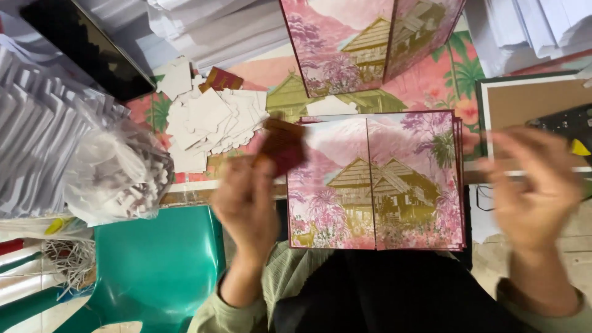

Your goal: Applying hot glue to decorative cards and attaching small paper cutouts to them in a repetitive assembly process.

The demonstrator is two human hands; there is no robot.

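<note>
Printed cards, a dark screen and a plastic bag lying across the work surface

A stack of printed cards (376,182), pink and gold with a house and trees, is lying flat at the centre, while a folded card of the same print (370,43) is standing upright just behind it. The left hand (246,203), blurred, is gripping a small dark red and gold card piece (280,145) beside the stack. A pile of white die-cut pieces (209,123) is sitting to the left, with another red piece (222,79) resting on it. A black, unlit tablet screen (86,46) is lying at the upper left. A clear plastic bag (117,176) of white paper pieces is sitting below it.
</note>
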